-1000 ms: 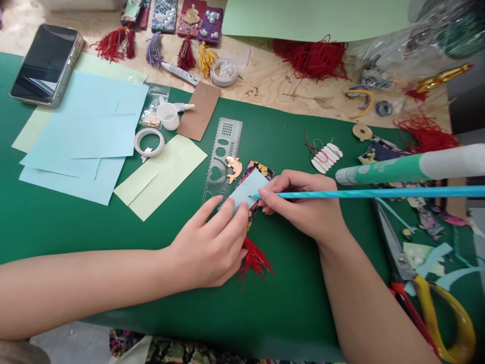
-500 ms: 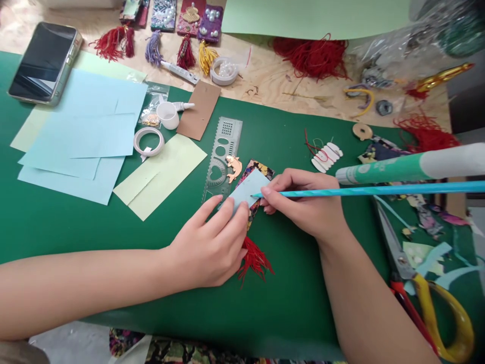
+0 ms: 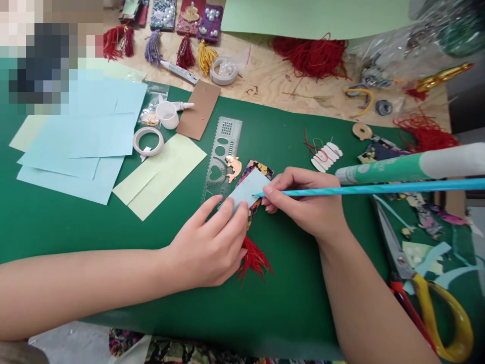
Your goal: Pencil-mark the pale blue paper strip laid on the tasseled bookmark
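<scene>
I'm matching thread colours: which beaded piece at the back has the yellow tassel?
The purple piece, at the row's right end; its yellow tassel stands apart from the others' reds and lilac.

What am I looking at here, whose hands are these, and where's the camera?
There is no machine here: these are a person's two bare hands, seen by a camera worn on their head, looking forward and down. The left hand rests its fingers on a small, pale blue paper rectangle, over a flower-patterned piece near a red thread tassel. The right hand holds a long, thin blue pencil, its tip at the paper.

Around them on the green work surface lie a clear plastic ruler, a flat golden fish shape, larger pale blue sheets, a brown rectangular card and, at the right, scissors with a yellow handle. The upper left corner is blurred into squares.
</scene>
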`<action>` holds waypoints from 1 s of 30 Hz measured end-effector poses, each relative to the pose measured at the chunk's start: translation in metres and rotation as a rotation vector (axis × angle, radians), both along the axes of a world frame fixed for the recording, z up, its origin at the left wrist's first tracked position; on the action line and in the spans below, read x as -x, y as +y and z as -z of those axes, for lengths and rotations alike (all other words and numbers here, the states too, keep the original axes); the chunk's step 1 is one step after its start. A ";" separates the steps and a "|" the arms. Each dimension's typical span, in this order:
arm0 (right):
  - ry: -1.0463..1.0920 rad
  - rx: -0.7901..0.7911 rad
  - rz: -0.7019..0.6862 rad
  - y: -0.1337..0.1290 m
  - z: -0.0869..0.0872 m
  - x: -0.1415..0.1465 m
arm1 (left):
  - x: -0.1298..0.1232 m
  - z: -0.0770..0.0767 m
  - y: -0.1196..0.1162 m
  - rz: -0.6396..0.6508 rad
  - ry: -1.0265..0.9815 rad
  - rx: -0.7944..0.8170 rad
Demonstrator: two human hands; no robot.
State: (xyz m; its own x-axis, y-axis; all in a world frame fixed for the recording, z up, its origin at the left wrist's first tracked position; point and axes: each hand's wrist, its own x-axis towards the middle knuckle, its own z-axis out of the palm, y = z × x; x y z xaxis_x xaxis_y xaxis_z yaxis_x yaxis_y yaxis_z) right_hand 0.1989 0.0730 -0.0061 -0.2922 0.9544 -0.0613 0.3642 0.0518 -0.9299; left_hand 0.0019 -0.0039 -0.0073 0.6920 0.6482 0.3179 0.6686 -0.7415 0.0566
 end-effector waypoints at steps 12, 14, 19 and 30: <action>-0.003 0.005 0.012 0.000 0.001 0.001 | 0.000 0.000 0.001 -0.003 0.010 -0.008; -0.001 0.012 0.019 0.000 0.001 0.001 | 0.000 0.000 0.001 -0.003 0.009 -0.005; 0.038 -0.035 0.066 -0.001 0.002 0.000 | 0.000 -0.001 0.000 -0.003 0.000 -0.003; -0.029 -0.052 0.030 0.000 0.000 0.000 | 0.001 0.000 0.000 -0.005 0.007 -0.005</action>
State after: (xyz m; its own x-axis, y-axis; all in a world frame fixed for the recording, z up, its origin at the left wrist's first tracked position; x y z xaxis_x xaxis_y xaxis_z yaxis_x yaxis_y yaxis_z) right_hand 0.1984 0.0730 -0.0062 -0.2621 0.9648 -0.0197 0.3927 0.0880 -0.9155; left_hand 0.0014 -0.0041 -0.0077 0.6909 0.6504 0.3158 0.6728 -0.7382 0.0484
